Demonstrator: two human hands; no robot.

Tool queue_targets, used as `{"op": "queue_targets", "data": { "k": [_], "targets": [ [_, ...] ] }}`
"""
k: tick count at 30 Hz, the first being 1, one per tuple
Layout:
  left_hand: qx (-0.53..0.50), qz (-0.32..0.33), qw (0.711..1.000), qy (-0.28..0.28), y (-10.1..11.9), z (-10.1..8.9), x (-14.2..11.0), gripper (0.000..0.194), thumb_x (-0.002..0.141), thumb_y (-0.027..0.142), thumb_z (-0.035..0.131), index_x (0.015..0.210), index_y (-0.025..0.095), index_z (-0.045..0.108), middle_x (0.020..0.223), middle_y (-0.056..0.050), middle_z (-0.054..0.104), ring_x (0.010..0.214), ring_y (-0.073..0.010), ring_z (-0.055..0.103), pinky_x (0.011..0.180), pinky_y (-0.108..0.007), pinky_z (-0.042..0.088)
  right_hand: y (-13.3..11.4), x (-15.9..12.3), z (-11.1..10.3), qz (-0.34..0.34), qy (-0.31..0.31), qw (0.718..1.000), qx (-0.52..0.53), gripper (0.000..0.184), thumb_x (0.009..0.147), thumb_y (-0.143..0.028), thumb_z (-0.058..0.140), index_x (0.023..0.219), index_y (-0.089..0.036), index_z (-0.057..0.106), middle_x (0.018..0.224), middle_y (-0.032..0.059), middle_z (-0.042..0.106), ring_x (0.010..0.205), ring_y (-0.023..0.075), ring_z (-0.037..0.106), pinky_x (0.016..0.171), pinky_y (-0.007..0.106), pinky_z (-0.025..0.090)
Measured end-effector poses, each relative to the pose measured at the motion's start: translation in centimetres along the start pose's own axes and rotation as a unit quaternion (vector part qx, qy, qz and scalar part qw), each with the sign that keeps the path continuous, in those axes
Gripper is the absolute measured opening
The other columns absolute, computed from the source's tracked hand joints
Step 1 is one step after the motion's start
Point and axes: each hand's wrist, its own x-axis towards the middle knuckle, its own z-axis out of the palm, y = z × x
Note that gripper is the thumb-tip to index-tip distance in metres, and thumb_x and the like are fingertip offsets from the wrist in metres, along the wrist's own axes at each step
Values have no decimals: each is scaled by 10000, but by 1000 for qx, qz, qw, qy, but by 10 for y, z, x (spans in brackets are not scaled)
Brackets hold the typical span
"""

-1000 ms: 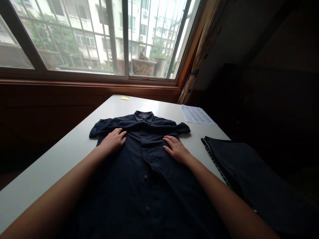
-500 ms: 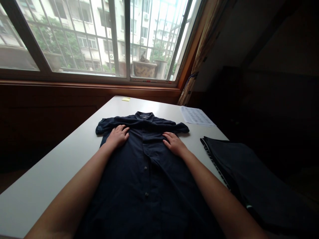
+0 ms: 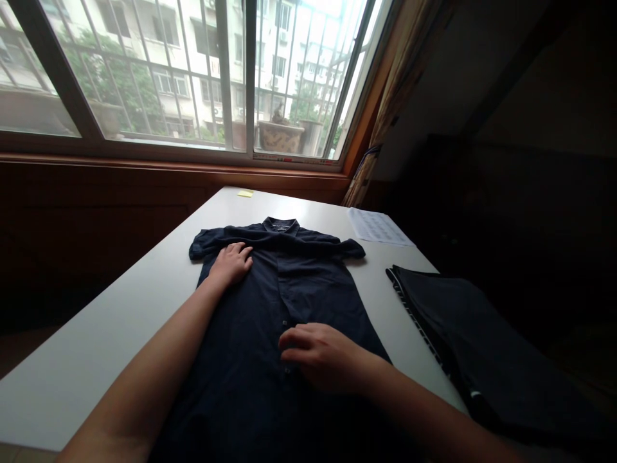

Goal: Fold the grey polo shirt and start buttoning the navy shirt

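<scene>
A dark navy short-sleeved shirt [image 3: 308, 283] lies flat and face up on the white table [image 3: 120, 308], collar toward the window. My left hand [image 3: 231, 262] rests flat on the shirt's left chest, fingers stretched out. Lower down, my right hand [image 3: 321, 352] lies over the button placket in the middle of the shirt, its fingers slightly curled and pointing left, holding nothing that I can see.
A folded dark garment with a striped edge [image 3: 463, 334] lies at the table's right side. A printed sheet of paper [image 3: 378, 226] lies at the far right and a yellow sticky note [image 3: 245, 193] near the window sill. The window and a curtain [image 3: 385, 96] stand behind.
My right hand has slid from the shirt's right chest down toward me to the middle of the placket. The left hand has stayed on the left chest.
</scene>
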Motion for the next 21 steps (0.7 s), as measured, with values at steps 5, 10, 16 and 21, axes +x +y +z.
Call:
{"op": "queue_targets", "data": {
  "k": [5,10,16,21],
  "targets": [
    [-2,2,1000,1,1,-1,-1,517,997,445,347,1447,233,487,1525,-112,427,1405,-290,345,1141,-461,284,-17,2,-13,39,-88,995,-33,253,858,-137,573,1095,-213,619,1058,50,642,821,169,606,714,287,455],
    [-3,0,1000,2,1,-2,-2,515,996,456,351,1445,245,488,1527,-105,425,1397,-297,354,1133,-472,290,-17,1,-20,53,-117,991,-40,181,814,-121,584,972,-206,611,961,31,618,771,169,573,665,289,429],
    [-4,-1,1000,4,2,-2,-2,509,996,452,358,1441,246,493,1515,-99,437,1388,-293,357,1130,-458,292,-20,-7,-22,48,-105,992,-41,127,802,-126,577,901,-197,614,1084,67,604,879,194,553,741,307,449],
    [-4,1,1000,9,0,0,-1,510,997,457,356,1442,249,492,1514,-96,436,1384,-295,353,1124,-460,293,-25,-18,-25,51,-90,995,-6,185,743,-83,555,887,-192,597,1006,67,611,833,190,528,742,313,457]
  ]
}}
